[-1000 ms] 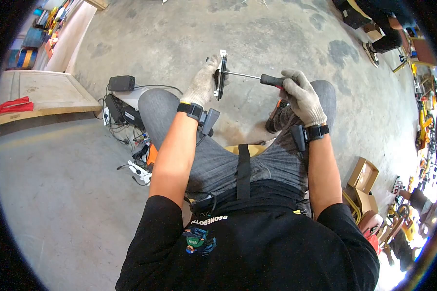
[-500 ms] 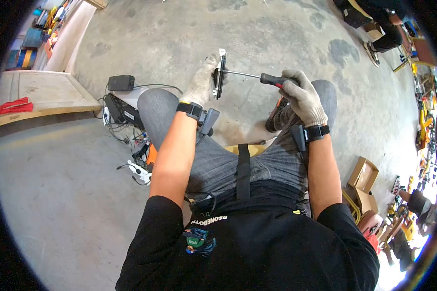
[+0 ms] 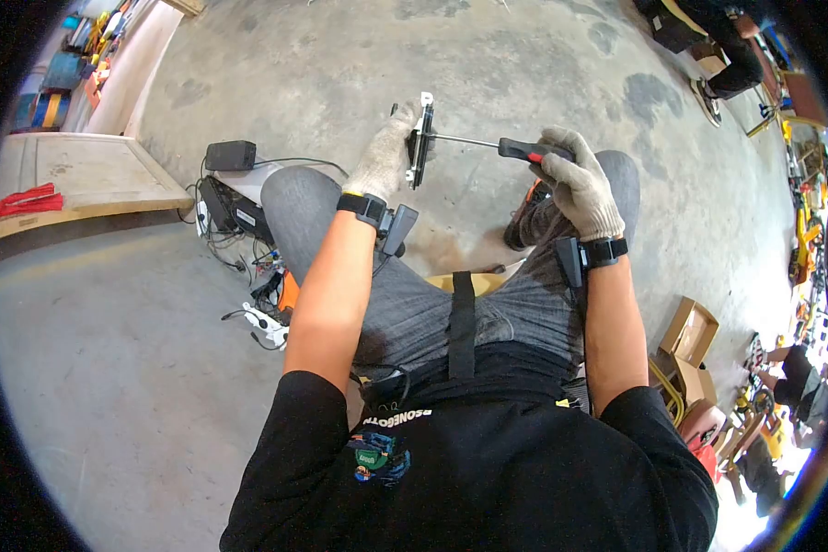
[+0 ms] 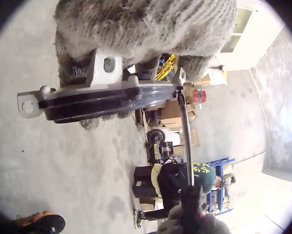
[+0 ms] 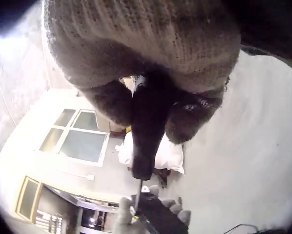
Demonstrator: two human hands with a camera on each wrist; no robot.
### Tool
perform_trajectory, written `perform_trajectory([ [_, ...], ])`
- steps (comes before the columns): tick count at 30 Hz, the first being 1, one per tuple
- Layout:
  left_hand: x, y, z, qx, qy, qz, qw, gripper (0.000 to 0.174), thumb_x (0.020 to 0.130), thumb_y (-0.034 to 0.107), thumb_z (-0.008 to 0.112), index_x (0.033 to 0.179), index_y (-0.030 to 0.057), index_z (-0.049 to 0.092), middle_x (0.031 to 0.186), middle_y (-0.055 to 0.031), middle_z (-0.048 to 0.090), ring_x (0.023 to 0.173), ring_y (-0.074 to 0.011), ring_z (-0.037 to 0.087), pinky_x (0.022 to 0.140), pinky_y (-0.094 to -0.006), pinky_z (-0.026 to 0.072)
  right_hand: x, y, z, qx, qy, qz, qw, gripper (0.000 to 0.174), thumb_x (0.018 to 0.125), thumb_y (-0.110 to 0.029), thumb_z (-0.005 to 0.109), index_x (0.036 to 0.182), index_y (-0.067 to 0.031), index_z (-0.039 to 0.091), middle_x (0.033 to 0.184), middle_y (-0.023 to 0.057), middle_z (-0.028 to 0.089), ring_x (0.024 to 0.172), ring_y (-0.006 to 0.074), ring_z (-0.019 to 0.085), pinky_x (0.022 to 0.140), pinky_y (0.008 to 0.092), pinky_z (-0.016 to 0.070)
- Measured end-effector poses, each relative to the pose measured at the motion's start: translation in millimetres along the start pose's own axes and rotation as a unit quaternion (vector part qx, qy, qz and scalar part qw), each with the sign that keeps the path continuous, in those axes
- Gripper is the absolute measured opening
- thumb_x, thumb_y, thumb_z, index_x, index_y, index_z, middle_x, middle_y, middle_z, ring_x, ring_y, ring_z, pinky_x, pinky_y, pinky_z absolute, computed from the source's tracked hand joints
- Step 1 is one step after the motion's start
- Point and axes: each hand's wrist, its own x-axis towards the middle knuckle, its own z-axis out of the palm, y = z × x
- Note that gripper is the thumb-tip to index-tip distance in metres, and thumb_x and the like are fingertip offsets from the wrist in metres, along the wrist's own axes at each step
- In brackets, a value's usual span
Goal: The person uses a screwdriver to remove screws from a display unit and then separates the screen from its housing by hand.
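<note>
The gloved left hand [image 3: 384,156] grips a flat black part with white mounting tabs [image 3: 420,147], held upright on edge above the lap. In the left wrist view the black part [image 4: 111,101] lies under the glove [image 4: 146,29]. The gloved right hand [image 3: 580,184] holds a black and red screwdriver [image 3: 522,150] by its handle, shaft pointing left. The shaft [image 4: 187,141] meets the end of the black part beside a white tab. In the right wrist view the glove's fingers [image 5: 141,53] close round the dark handle [image 5: 148,126].
A wooden board [image 3: 92,175] with red strips [image 3: 26,201] stands at the left. Near the left knee lie a black adapter [image 3: 230,157] and cables. Open cardboard boxes [image 3: 690,331] sit at the right. Another person's leg [image 3: 736,74] shows at upper right.
Both hands, with the black part and the screwdriver, have shifted very slightly right. The screwdriver handle has turned a little in the right hand.
</note>
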Motion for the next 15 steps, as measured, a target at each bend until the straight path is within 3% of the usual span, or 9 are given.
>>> perform_trajectory([
  [2, 0.9, -3.4, -3.2, -0.009, -0.009, 0.012, 1.0, 0.041, 0.107, 0.048, 0.053, 0.111, 0.008, 0.064, 0.091, -0.0106, 0.069, 0.076, -0.0212, 0.067, 0.074, -0.04, 0.0603, -0.3, -1.1, 0.2, 0.023, 0.015, -0.01, 1.0, 0.046, 0.1, -0.035, 0.063, 0.129, 0.0001, 0.061, 0.1, 0.0077, 0.066, 0.09, 0.014, 0.062, 0.071, 0.027, 0.0492],
  [4, 2.3, -5.5, -4.7, -0.018, -0.02, 0.022, 0.999, 0.041, 0.108, 0.046, 0.051, 0.113, 0.0073, 0.064, 0.092, -0.0109, 0.069, 0.077, -0.0217, 0.068, 0.074, -0.0409, 0.0607, -1.2, -6.7, -6.5, -0.038, -0.029, 0.086, 0.995, 0.04, 0.104, -0.025, 0.06, 0.135, 0.0, 0.057, 0.111, 0.0107, 0.063, 0.084, 0.0153, 0.063, 0.069, 0.0281, 0.0513],
  [8, -1.2, 1.4, -2.6, -0.022, -0.011, -0.012, 1.0, 0.038, 0.108, 0.041, 0.05, 0.121, 0.0073, 0.063, 0.094, -0.0109, 0.07, 0.081, -0.0233, 0.069, 0.077, -0.0422, 0.0614, 2.4, -7.4, -16.1, -0.094, -0.075, 0.111, 0.987, 0.045, 0.101, -0.029, 0.062, 0.133, 0.0018, 0.058, 0.107, 0.0087, 0.065, 0.084, 0.0137, 0.063, 0.07, 0.0267, 0.0504],
  [11, -3.4, 0.8, 0.1, -0.016, -0.007, -0.001, 1.0, 0.038, 0.108, 0.039, 0.051, 0.123, 0.0066, 0.062, 0.093, -0.0106, 0.069, 0.082, -0.024, 0.069, 0.079, -0.043, 0.0617, 4.6, 1.8, -12.4, -0.026, -0.057, 0.052, 0.997, 0.046, 0.101, -0.031, 0.062, 0.133, 0.0023, 0.058, 0.106, 0.0082, 0.065, 0.082, 0.0131, 0.062, 0.069, 0.0266, 0.0502],
  [13, -5.2, 1.0, 2.4, -0.032, 0.002, 0.01, 0.999, 0.037, 0.108, 0.039, 0.051, 0.122, 0.0061, 0.062, 0.092, -0.0104, 0.069, 0.081, -0.0242, 0.069, 0.079, -0.0433, 0.0617, 0.9, 1.4, 2.0, 0.012, 0.032, -0.017, 0.999, 0.046, 0.101, -0.034, 0.062, 0.13, 0.0023, 0.06, 0.105, 0.0079, 0.065, 0.079, 0.0126, 0.06, 0.068, 0.0266, 0.0499],
  [15, -6.4, 2.7, 3.2, -0.018, -0.002, 0.011, 1.0, 0.037, 0.106, 0.041, 0.055, 0.114, 0.0065, 0.065, 0.088, -0.0086, 0.068, 0.077, -0.0226, 0.068, 0.076, -0.0418, 0.0615, -1.6, -2.9, 5.4, 0.023, 0.025, 0.004, 0.999, 0.045, 0.101, -0.033, 0.062, 0.129, 0.0023, 0.061, 0.106, 0.0082, 0.065, 0.078, 0.0126, 0.059, 0.068, 0.0265, 0.0502],
])
